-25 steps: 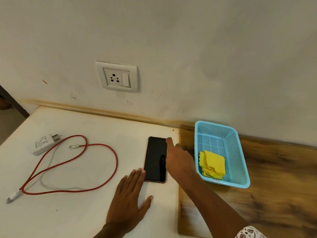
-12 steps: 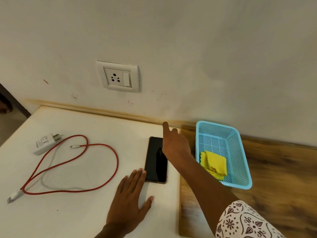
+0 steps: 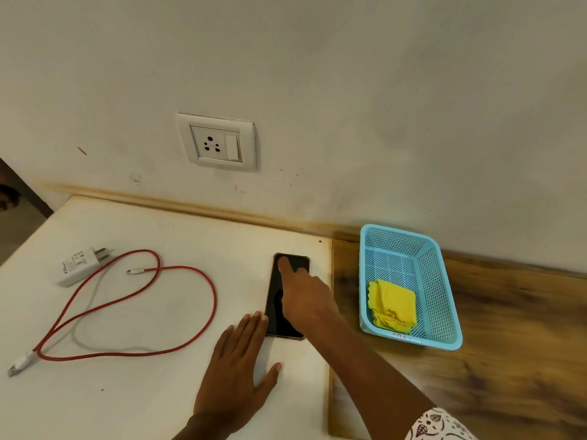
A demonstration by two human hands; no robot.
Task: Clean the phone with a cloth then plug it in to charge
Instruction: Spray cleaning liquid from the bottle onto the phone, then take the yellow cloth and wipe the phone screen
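A black phone (image 3: 275, 309) lies face up on the white table (image 3: 152, 385), near its right edge. My right hand (image 3: 301, 296) hovers over the phone with the index finger stretched out onto the screen's top end and the other fingers curled. My left hand (image 3: 236, 373) rests flat on the table, fingers spread, its fingertips touching the phone's lower left corner. A folded yellow cloth (image 3: 394, 304) lies in a light blue basket (image 3: 444, 281) to the right. A red cable (image 3: 190, 312) loops at the left beside a white charger plug (image 3: 83, 265).
A white wall socket with a switch (image 3: 217, 142) is on the wall above the table. The basket stands on a brown wooden surface (image 3: 508, 360) that adjoins the white table. The table's left edge drops off at the far left.
My right hand has moved from the phone's right edge up past its top, then back onto the screen's top end with the index finger out. The left hand has stayed flat.
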